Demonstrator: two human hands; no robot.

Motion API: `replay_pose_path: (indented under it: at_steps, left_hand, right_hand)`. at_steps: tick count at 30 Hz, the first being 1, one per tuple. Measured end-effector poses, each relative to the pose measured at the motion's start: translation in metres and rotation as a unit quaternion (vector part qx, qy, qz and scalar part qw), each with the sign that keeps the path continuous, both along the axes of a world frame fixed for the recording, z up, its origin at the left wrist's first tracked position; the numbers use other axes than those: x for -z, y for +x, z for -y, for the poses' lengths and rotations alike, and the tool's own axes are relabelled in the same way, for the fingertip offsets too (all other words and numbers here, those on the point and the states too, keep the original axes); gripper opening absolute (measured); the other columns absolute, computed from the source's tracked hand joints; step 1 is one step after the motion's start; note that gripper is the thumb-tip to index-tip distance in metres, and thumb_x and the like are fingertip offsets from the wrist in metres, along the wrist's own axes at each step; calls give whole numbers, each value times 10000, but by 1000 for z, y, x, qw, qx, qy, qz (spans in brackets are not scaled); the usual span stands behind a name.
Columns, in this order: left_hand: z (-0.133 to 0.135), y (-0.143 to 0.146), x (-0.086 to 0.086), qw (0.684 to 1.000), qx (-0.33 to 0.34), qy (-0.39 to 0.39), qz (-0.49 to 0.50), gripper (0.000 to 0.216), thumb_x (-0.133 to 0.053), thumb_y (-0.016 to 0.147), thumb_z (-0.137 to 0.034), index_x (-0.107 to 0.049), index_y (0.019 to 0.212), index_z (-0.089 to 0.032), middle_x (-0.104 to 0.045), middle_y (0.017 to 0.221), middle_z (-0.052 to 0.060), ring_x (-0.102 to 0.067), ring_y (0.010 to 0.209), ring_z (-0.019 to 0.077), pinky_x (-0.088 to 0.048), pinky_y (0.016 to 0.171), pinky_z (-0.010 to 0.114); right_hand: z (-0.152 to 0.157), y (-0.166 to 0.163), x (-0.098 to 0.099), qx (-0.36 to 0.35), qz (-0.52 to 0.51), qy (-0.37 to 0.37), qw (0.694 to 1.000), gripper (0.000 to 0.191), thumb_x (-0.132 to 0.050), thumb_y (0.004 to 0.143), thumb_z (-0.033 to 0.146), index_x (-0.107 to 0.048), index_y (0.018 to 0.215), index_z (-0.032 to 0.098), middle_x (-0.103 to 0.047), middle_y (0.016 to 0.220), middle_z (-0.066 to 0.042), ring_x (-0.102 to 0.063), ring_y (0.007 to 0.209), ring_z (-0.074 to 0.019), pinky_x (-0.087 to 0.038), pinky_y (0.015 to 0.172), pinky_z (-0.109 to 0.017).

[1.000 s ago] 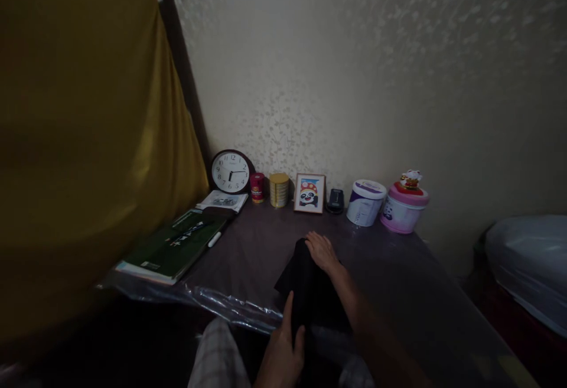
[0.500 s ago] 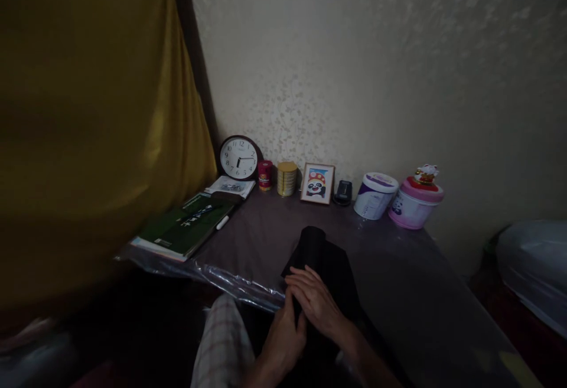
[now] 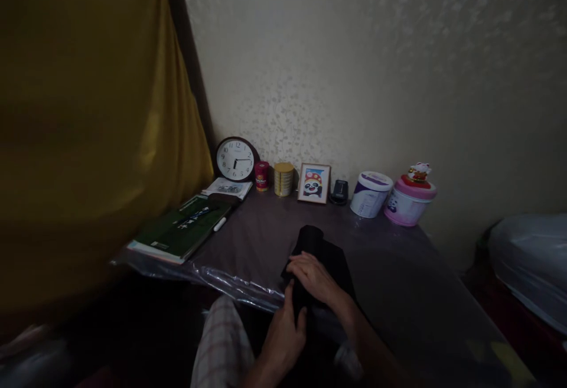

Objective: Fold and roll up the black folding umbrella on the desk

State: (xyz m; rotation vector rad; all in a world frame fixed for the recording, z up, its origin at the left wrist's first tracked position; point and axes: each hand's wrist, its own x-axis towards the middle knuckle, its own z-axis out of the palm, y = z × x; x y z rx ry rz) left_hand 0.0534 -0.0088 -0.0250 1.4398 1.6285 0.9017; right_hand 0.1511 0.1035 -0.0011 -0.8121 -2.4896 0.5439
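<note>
A black cloth [image 3: 334, 258] lies at the table's near edge, and its far end forms a rounded, roll-like hump. My right hand [image 3: 313, 277] rests on top of the cloth with its fingers extended side by side across it. Just below and to the left, my left hand [image 3: 283, 330] holds the near part of the cloth between thumb and forefinger. Its other fingers are folded underneath and mostly hidden. The two hands are close but apart. In the dim light, the cloth's folds and lower edge are hard to make out.
The dark table [image 3: 261, 228] has a plastic cover hanging over its front. Green book [image 3: 181, 228] and white marker [image 3: 220, 224] lie left. Along the wall stand a clock [image 3: 235, 159], red can [image 3: 261, 176], yellow tin [image 3: 283, 179], panda picture [image 3: 314, 183], white tub [image 3: 370, 195] and pink tub [image 3: 408, 204].
My right hand has slid slightly away from my left hand, farther up the cloth. My left hand stays nearly in place. The whole view has shifted a little.
</note>
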Motion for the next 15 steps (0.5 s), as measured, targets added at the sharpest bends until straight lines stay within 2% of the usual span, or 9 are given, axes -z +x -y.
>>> replay_pose_path:
  at_steps: [5, 8, 10, 12, 15]
  left_hand:
    - [0, 0, -1, 1000, -3, -5, -3, 595, -353, 846, -290, -144, 1378, -126, -455, 1309, 138, -446, 1189, 176, -330, 963, 271]
    - [-1, -1, 1, 1000, -11, -5, 14, 593, -364, 844, -289, -156, 1374, -127, -457, 1308, 133, -444, 1188, 167, -319, 971, 264]
    - [-1, -2, 1, 999, -11, -6, 39, 597, -375, 843, -303, -158, 1372, -129, -479, 1289, 127, -466, 1166, 160, -329, 963, 254]
    - [-2, -2, 1, 998, -6, -2, 60, 598, -376, 844, -318, -162, 1368, -127, -497, 1271, 125, -484, 1148, 157, -340, 955, 249]
    - [-1, -3, -1, 997, -10, -5, 72, 596, -369, 845, -334, -158, 1368, -141, -496, 1272, 125, -489, 1143, 163, -355, 950, 263]
  right_hand:
    - [-45, -2, 6, 89, 19, 32, 995, 295, -375, 880, 316, -637, 973, 219, -627, 1111, -49, -427, 1194, -187, -217, 1042, -454]
    - [-67, 8, 14, 168, -40, 30, 984, 309, -375, 860, 319, -620, 1003, 197, -583, 1176, -81, -441, 1178, -200, -262, 1022, -449]
    - [-72, 28, 20, 252, -115, 12, 961, 332, -372, 838, 332, -599, 1029, 182, -588, 1155, -98, -496, 1108, -200, -330, 982, -419]
    - [-71, 56, 29, 355, -169, -28, 919, 352, -390, 801, 370, -597, 1009, 175, -612, 1087, -107, -535, 1037, -219, -388, 923, -408]
    - [-62, 97, 40, 399, -161, -71, 900, 384, -396, 763, 420, -628, 896, 144, -656, 906, -151, -596, 875, -283, -448, 786, -462]
